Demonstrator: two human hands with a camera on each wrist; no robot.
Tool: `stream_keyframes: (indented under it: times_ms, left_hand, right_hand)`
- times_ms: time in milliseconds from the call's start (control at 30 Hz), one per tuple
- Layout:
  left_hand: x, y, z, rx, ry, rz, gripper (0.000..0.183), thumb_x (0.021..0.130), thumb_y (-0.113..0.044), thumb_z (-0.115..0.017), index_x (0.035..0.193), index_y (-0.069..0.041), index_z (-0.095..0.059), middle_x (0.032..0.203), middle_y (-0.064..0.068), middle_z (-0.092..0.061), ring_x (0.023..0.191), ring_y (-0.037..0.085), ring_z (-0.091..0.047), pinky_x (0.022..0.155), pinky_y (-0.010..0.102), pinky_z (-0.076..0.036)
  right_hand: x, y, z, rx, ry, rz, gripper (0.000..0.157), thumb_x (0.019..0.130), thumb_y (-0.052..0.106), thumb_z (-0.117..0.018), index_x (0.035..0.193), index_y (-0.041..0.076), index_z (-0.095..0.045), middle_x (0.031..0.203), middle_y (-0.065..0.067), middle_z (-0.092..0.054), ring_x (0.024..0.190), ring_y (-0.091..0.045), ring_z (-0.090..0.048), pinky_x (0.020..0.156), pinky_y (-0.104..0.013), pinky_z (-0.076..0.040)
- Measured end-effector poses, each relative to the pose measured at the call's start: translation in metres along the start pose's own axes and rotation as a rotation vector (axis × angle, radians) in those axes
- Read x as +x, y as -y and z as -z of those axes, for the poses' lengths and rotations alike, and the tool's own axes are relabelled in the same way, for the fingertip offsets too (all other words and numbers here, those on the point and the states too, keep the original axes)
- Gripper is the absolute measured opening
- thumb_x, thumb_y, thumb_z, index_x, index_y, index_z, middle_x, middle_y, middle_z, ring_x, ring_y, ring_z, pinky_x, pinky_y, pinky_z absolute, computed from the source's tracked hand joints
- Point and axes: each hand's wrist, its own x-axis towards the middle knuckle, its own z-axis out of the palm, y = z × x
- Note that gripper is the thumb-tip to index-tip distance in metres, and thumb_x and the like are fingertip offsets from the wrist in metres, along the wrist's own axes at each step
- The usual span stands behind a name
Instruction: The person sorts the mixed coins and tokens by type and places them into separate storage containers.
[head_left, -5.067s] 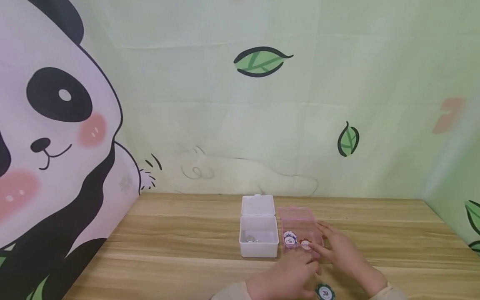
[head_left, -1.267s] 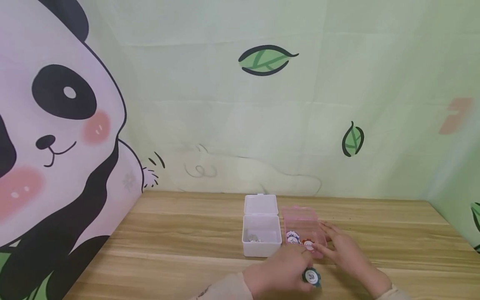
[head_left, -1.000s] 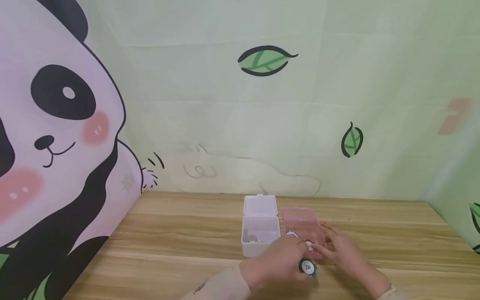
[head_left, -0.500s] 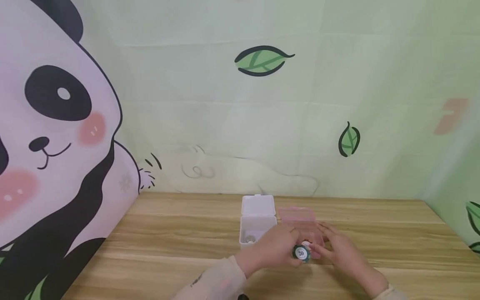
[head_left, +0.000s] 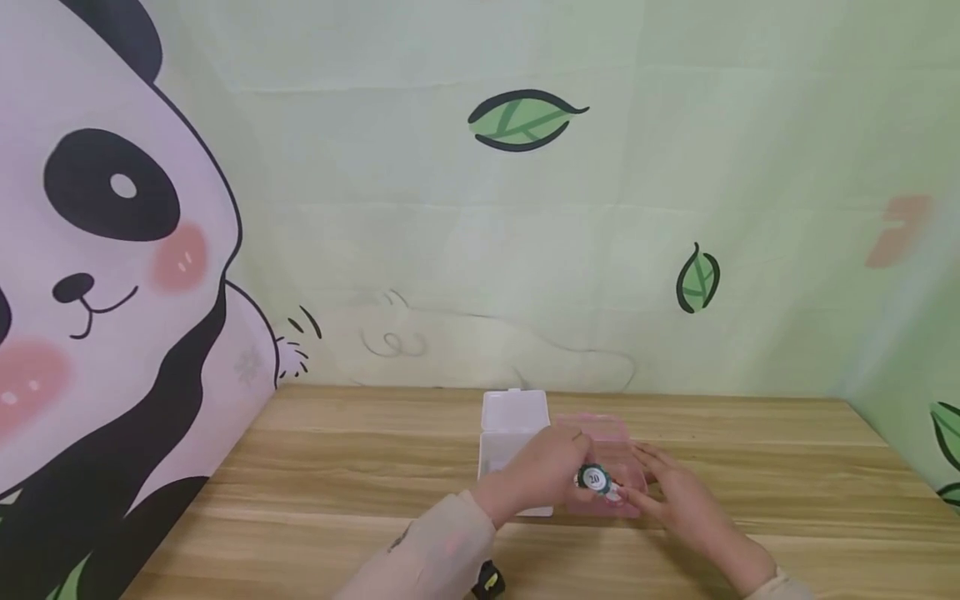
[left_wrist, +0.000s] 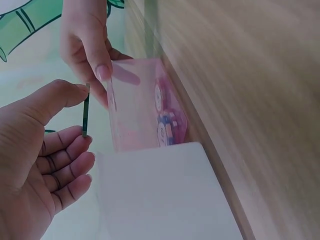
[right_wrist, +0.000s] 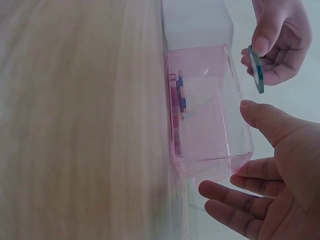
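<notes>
My left hand pinches a green poker chip marked 20 between thumb and forefinger, above the front of an open pink clear plastic box. In the left wrist view the chip is edge-on, and the other fingers are loosely bent. My right hand holds the box at its front right corner, thumb on the front rim and fingers along the right side. Inside lie a blue-and-white poker chip and a red one; the left hand hides the blue one in the head view.
An open white plastic box stands left of the pink one, partly covered by my left hand. Under my left sleeve a small black object with a yellow mark shows. The wooden table ends at a printed cloth backdrop.
The green chip lay on the table near the front; my left hand has picked it up and carried it up and left over the pink box. The right hand has stayed at the box.
</notes>
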Motion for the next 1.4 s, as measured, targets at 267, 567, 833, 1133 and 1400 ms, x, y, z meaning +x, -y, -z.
stream_keyframes:
  times_ms: [267, 567, 833, 1133, 1400]
  left_hand:
    - [0.011, 0.004, -0.001, -0.016, 0.024, 0.014, 0.034, 0.076, -0.04, -0.079, 0.09, -0.013, -0.062, 0.079, -0.009, -0.059, 0.077, 0.005, -0.051, 0.081, 0.018, -0.043]
    - [0.022, 0.005, -0.008, 0.061, 0.062, 0.013, 0.035, 0.078, -0.045, -0.076, 0.088, -0.015, -0.061, 0.08, -0.009, -0.058, 0.08, 0.007, -0.052, 0.086, 0.021, -0.043]
    - [0.029, 0.006, -0.012, 0.065, 0.084, -0.002, 0.033, 0.078, -0.043, -0.076, 0.09, -0.016, -0.063, 0.083, -0.009, -0.06, 0.083, 0.007, -0.053, 0.078, 0.021, -0.045]
    - [0.032, 0.011, -0.015, 0.105, 0.108, -0.005, 0.036, 0.079, -0.044, -0.075, 0.098, -0.015, -0.064, 0.095, -0.006, -0.065, 0.093, 0.011, -0.059, 0.08, 0.023, -0.047]
    - [0.033, 0.014, -0.016, 0.092, 0.111, 0.01, 0.036, 0.083, -0.043, -0.072, 0.105, -0.016, -0.066, 0.104, -0.005, -0.066, 0.1, 0.012, -0.059, 0.087, 0.023, -0.047]
  right_hand:
    - [-0.001, 0.0, 0.001, 0.001, 0.004, -0.001, 0.067, 0.087, 0.034, -0.068, 0.134, -0.009, -0.048, 0.139, -0.026, -0.049, 0.093, -0.027, -0.068, 0.083, -0.046, -0.056]
    - [-0.001, 0.002, 0.0, 0.01, -0.002, 0.007, 0.065, 0.087, 0.034, -0.069, 0.134, -0.008, -0.049, 0.14, -0.024, -0.05, 0.094, -0.028, -0.068, 0.085, -0.047, -0.055]
    - [-0.001, 0.003, 0.0, 0.011, 0.009, 0.001, 0.065, 0.087, 0.033, -0.069, 0.133, -0.009, -0.049, 0.14, -0.025, -0.049, 0.095, -0.028, -0.068, 0.085, -0.046, -0.055]
    - [0.0, 0.002, -0.001, -0.002, 0.008, 0.004, 0.064, 0.088, 0.031, -0.069, 0.133, -0.009, -0.05, 0.141, -0.024, -0.048, 0.096, -0.027, -0.068, 0.085, -0.045, -0.055]
    - [-0.001, 0.0, -0.001, 0.005, 0.006, -0.001, 0.064, 0.087, 0.029, -0.069, 0.134, -0.008, -0.048, 0.142, -0.025, -0.047, 0.095, -0.029, -0.068, 0.085, -0.047, -0.055]
